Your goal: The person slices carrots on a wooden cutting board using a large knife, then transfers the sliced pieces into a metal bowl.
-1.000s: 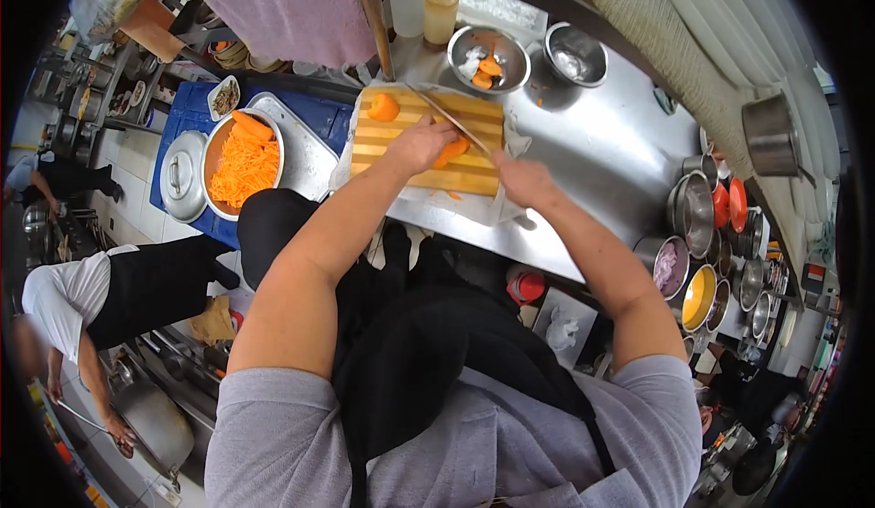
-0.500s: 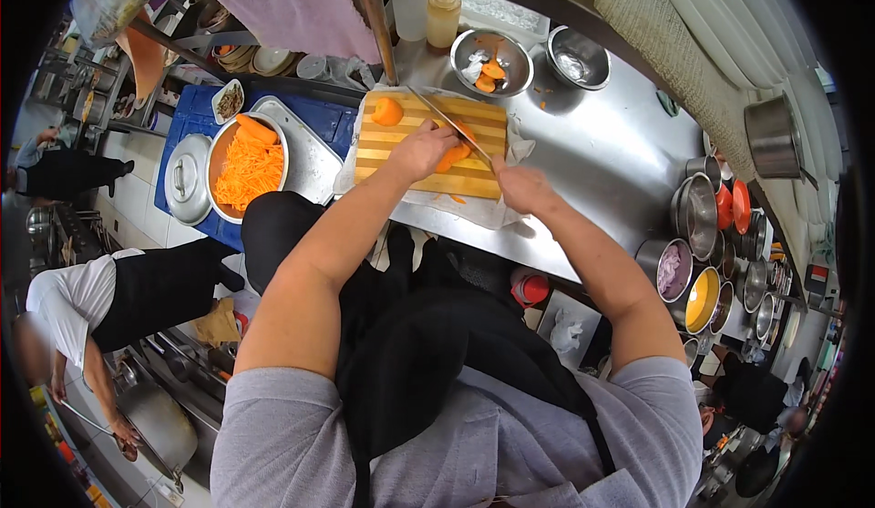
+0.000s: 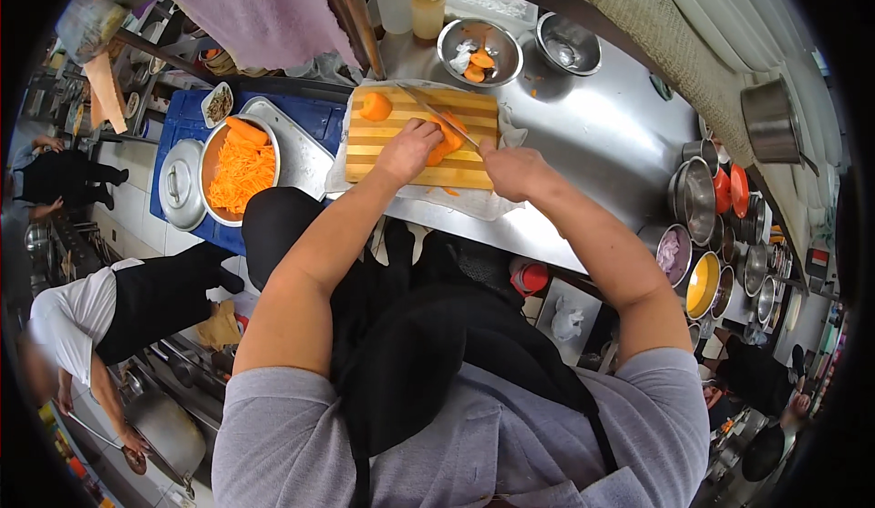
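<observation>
My left hand [image 3: 408,150] presses bent fingertips onto a peeled carrot piece [image 3: 443,151] on a striped wooden cutting board [image 3: 369,150]. Gripped by the handle, a long kitchen knife [image 3: 422,103] is in my right hand [image 3: 516,173]. Its blade slants across the board to the far left, close beside my left fingertips. Orange carrot shows on both sides of the blade; how far the edge has cut in is hidden. Another thick carrot piece [image 3: 375,107] rests at the board's far left corner. A pale cloth [image 3: 474,205] lies under the board.
Left of the board stand a bowl of shredded carrot [image 3: 239,180], a metal tray [image 3: 296,143] and a round lid [image 3: 181,184]. Beyond it are two metal bowls [image 3: 507,78] [image 3: 583,66] and a squeeze bottle [image 3: 428,10]. A co-worker [image 3: 87,312] handles a large pot at lower left.
The whole view has shifted slightly. My left hand has moved a little leftward, and the knife with my right hand has changed position slightly over the carrot. Both hands keep their holds.
</observation>
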A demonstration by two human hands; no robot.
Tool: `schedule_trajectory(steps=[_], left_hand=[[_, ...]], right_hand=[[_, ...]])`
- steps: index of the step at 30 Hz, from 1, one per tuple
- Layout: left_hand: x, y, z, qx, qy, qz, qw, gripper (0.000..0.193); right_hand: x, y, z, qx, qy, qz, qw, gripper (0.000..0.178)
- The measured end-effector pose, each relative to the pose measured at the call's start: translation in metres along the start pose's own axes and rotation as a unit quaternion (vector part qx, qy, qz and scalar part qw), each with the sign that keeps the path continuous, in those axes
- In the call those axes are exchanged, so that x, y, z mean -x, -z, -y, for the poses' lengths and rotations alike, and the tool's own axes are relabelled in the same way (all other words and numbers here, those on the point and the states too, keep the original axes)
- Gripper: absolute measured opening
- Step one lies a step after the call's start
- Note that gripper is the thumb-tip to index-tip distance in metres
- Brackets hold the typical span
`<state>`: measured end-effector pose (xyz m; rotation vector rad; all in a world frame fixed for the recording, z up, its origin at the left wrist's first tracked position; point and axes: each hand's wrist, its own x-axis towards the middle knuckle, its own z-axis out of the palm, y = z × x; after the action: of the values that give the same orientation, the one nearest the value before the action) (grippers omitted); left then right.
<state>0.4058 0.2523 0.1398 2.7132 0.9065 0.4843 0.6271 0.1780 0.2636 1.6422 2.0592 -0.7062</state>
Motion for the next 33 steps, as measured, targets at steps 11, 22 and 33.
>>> schedule_trajectory(steps=[11,22,33], left_hand=[[-0.004,0.005,0.003,0.007,0.005,0.05,0.999,0.036],[-0.002,0.003,0.007,0.06,-0.014,-0.014,0.998,0.024],[0.003,0.0,0.014,0.058,-0.023,-0.018,0.998,0.027]], right_hand=[[-0.003,0.0,-0.001,-0.015,0.006,-0.009,1.0,0.033],[0.005,0.007,0.006,-0.025,-0.007,0.013,1.0,0.037],[0.0,-0.016,0.013,-0.03,-0.016,0.01,0.999,0.04]])
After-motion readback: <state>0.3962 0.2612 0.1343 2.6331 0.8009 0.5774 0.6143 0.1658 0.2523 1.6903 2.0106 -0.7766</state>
